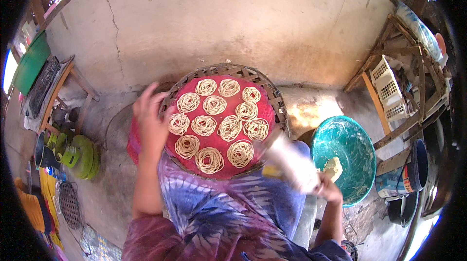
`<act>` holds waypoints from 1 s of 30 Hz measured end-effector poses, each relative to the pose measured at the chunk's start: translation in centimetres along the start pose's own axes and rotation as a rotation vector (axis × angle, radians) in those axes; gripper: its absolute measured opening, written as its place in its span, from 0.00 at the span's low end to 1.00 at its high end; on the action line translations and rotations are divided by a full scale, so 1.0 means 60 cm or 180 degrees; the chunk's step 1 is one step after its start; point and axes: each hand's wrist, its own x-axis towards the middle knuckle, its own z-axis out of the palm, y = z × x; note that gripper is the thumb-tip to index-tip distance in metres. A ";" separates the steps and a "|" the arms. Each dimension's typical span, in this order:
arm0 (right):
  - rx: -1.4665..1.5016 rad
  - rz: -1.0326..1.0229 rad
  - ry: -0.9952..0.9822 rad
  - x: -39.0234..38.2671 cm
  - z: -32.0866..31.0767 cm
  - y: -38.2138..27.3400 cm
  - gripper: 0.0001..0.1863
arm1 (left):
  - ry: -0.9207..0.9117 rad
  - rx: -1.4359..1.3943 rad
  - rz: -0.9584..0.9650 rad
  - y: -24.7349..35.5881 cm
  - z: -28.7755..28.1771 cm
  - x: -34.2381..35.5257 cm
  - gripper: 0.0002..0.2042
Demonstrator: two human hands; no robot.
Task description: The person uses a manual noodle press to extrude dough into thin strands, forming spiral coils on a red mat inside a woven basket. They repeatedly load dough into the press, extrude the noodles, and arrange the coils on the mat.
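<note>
A round woven bamboo tray (228, 70) rests over my lap, lined with red cloth (210, 125). Several pale coils of dough strands (209, 160) lie spread on the cloth. At the tray's left edge, my left hand (152, 112) is raised with its fingers apart and holds nothing; whether it touches the rim I cannot tell. My right hand (330, 189) is closed on the near end of a whitish tube-shaped tool (292, 163), smeared by motion. The tool's far end reaches the tray's right edge. Beside my right hand, a lump of pale dough (333, 169) sits in a teal basin (357, 137).
A cracked plaster wall (219, 17) rises behind the tray. To the left stand a wooden table (68, 83) and a green gas cylinder (83, 156). On the right are a wooden rack (367, 83) with a white plastic basket (387, 85) and a dark bucket (418, 161).
</note>
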 end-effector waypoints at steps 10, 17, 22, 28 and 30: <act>-0.2298 -0.0911 -0.0393 0.003 0.144 -0.024 0.12 | -0.0197 -0.1384 -0.1861 -0.085 -0.061 -0.218 0.09; -0.2868 -0.1383 0.1370 0.141 0.002 -0.114 0.06 | -0.0836 0.0311 -0.1082 0.019 -0.064 -0.178 0.10; -0.3096 -0.0717 0.1725 0.297 -0.054 -0.064 0.09 | -0.1006 0.0583 -0.1138 0.078 -0.082 -0.180 0.10; -0.3646 -0.0157 0.2104 0.365 -0.059 -0.006 0.11 | -0.0921 0.0387 -0.1171 0.100 -0.100 -0.202 0.10; -0.3672 -0.0203 0.2032 0.368 -0.061 -0.002 0.08 | -0.0958 0.0352 -0.1351 0.103 -0.103 -0.210 0.09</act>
